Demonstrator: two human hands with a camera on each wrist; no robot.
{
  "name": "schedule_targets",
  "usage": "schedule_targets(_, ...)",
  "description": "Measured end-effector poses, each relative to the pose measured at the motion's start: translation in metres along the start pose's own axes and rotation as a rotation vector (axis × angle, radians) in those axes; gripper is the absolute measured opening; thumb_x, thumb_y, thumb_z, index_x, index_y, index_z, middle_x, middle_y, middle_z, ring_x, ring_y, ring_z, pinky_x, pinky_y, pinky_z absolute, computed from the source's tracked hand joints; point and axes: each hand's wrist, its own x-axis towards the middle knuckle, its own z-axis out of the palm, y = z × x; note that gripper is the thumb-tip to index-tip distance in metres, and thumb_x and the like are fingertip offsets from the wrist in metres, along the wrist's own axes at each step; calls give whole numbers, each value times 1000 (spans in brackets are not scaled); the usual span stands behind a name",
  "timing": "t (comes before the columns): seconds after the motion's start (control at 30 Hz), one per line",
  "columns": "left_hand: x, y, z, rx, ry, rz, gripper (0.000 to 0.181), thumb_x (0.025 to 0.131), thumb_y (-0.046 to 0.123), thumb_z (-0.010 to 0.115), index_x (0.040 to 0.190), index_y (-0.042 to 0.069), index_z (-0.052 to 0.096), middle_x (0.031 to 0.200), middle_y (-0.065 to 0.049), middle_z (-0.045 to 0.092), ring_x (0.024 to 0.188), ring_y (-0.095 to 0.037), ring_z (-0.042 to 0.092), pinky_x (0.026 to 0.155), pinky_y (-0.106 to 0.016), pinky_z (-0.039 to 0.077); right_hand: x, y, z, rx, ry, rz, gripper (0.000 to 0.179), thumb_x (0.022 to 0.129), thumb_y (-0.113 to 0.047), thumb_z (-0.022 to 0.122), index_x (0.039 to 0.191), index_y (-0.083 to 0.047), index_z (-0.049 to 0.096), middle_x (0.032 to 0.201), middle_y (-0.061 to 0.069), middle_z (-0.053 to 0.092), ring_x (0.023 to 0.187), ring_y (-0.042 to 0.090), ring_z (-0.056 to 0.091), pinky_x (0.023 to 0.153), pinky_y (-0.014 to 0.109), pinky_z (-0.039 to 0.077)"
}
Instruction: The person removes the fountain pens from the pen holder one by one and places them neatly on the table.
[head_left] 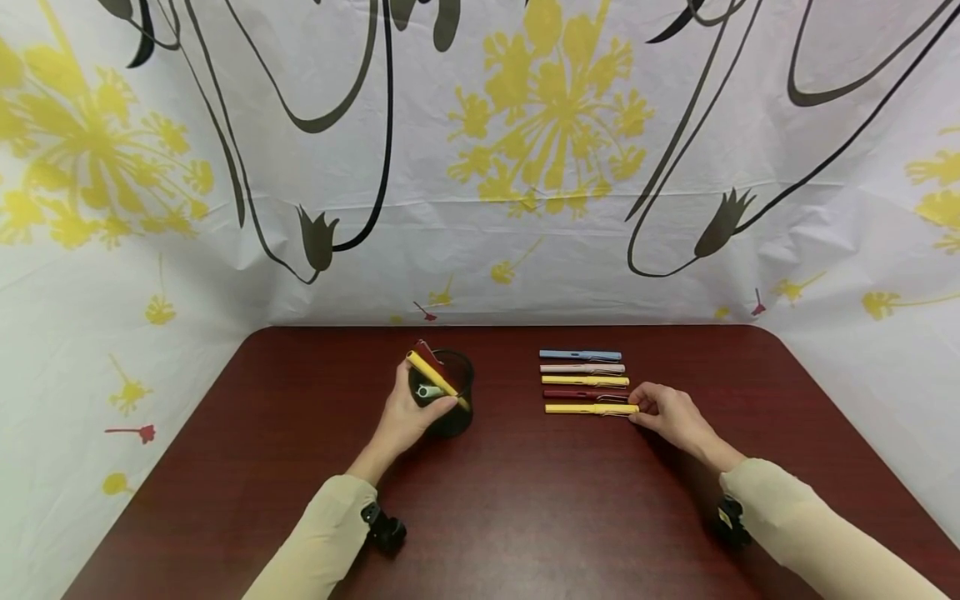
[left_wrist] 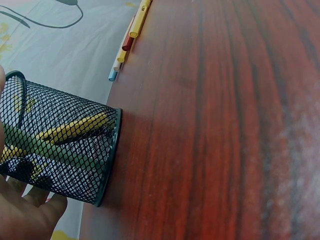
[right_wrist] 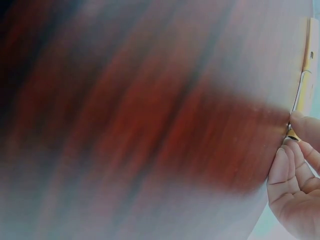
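My left hand [head_left: 402,419] grips a black mesh pen cup [head_left: 448,427] from its left side. Inside the cup lean a yellow pen [head_left: 431,371], a dark red pen [head_left: 422,346] and a pale green pen [head_left: 429,391]. Through the mesh in the left wrist view, a yellow pen [left_wrist: 75,129] slants across the cup. To the right, my right hand [head_left: 672,417] pinches the right end of the nearest yellow pen [head_left: 585,409] in a row. Behind that pen lie a dark red pen [head_left: 573,394], another yellow one, a pink pen [head_left: 577,368] and a blue pen [head_left: 577,355], all roughly parallel.
The dark reddish wooden table [head_left: 525,517] ends at a back edge just beyond the pens. A white sheet with yellow flowers [head_left: 555,267] hangs behind and at both sides. Small black cameras [head_left: 386,529] sit on both wrists.
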Motion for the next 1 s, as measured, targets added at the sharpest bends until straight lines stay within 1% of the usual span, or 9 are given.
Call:
schedule_targets(0.27, -1, 1, 0, -1, 13, -5, 91, 76, 27, 78, 146, 15, 21, 130, -17, 50, 121, -31, 48, 100, -49, 38, 0, 2, 0, 7, 2, 2, 18, 79, -7, 74, 93, -5, 64, 79, 2, 62, 70, 12, 57, 61, 28, 47)
schedule_targets(0.47, -1, 2, 0, -1, 3, -7, 92, 77, 27, 78, 146, 15, 19, 131, -17, 49, 122, -31, 47, 100, -49, 38, 1, 2, -4, 33, -12, 9, 23, 80, -12, 74, 98, -4, 63, 82, 3, 63, 73, 15, 59, 62, 29, 47)
schedule_targets(0.63, -1, 2, -1, -15, -13, -7, 94, 77, 28, 78, 147, 15, 16, 133, -17, 47, 124, -31, 46, 100, -50, 38, 5, 0, -9, 26, 27, 1, 26, 80, -15, 75, 98, -3, 61, 81, 3, 63, 71, 12, 57, 61, 27, 45)
schedule_targets(0.8, -1, 2, -1, -13, -13, -4, 94, 78, 27, 77, 148, 15, 16, 134, -17, 47, 124, -30, 46, 100, -49, 38, 10, -12, -11, 57, 47, -16, 26, 82, -14, 73, 100, -1, 60, 82, 4, 62, 71, 10, 56, 59, 25, 45)
schedule_targets(1.0, -1, 2, 0, -10, -10, -10, 93, 78, 27, 77, 147, 15, 17, 132, -18, 48, 122, -31, 47, 100, -49, 39, 21, -38, -4, 144, 42, -36, 23, 85, -14, 70, 101, 0, 60, 81, 4, 61, 70, 11, 57, 57, 24, 43)
